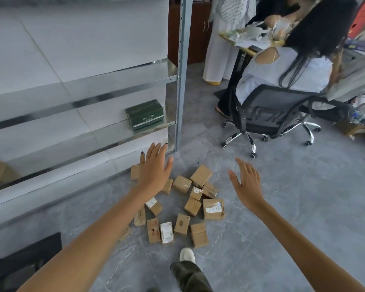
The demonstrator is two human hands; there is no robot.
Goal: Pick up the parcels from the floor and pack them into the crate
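Hovering above scattered cardboard parcels (192,206), left hand (154,168) and right hand (246,185) — both empty, fingers spread, green box (144,114) on shelf (156,125).

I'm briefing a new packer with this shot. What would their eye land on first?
A scatter of small cardboard parcels lies on the grey floor at centre, with the left hand and right hand spread open above it, holding nothing. A dark green box sits on the metal shelf at left; a seated person in a black office chair fills the upper right.
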